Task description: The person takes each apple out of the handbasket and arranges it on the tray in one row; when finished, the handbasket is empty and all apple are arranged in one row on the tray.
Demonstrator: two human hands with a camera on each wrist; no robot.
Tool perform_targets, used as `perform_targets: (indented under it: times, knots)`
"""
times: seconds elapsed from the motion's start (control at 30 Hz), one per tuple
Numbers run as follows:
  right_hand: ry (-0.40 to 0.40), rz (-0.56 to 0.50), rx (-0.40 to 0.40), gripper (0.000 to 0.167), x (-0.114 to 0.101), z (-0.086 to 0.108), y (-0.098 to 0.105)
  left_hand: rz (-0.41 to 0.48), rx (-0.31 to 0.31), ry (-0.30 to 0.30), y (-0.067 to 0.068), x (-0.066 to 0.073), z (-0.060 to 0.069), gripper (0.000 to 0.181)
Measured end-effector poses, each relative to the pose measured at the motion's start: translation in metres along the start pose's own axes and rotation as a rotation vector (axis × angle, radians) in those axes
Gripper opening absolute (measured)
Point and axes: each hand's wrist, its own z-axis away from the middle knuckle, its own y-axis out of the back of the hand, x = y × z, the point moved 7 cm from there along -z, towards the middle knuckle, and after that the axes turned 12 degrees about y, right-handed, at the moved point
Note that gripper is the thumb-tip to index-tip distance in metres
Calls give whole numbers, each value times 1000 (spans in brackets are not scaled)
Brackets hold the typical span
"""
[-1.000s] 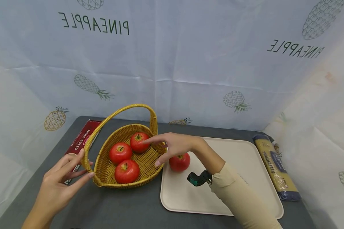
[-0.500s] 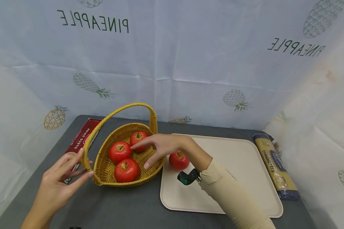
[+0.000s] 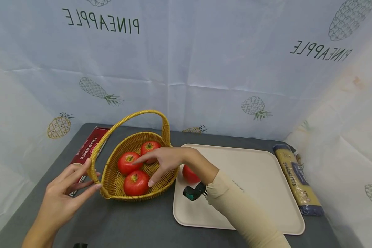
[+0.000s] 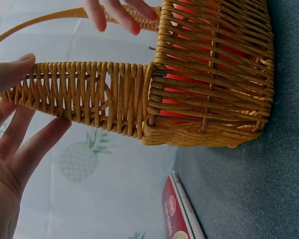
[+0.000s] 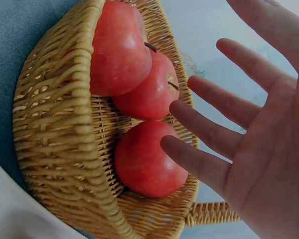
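A yellow wicker basket with a tall hooped handle stands on the left half of the table, holding three red apples. My left hand grips the near left end of the handle; in the left wrist view the thumb lies on one side of it and fingers on the other. Over the basket hovers my right hand, its fingers spread and nothing held. In the right wrist view its fingertips are close to the apples, apparently apart from them. Another red apple, partly hidden by the right wrist, lies on the beige tray.
A red box marked PRIMO GUSTO lies behind the left hand. At the right edge of the grey table is a yellow and blue spaghetti pack. A pineapple-print curtain hangs behind and at the sides.
My right hand has moved left, from the basket's right rim to over the apples, its fingers still spread. The left hand, basket and apples have stayed in place.
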Motion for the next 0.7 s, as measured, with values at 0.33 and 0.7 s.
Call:
perform_targets:
  times: [0.33,0.7]
  knots:
    - [14,-62,-53,81,1,-17,0,136,13,-105,2,-2,2,71]
    - [-16,-80,-56,79,10,-30,-6,143,7,-113,1,-3,0,73]
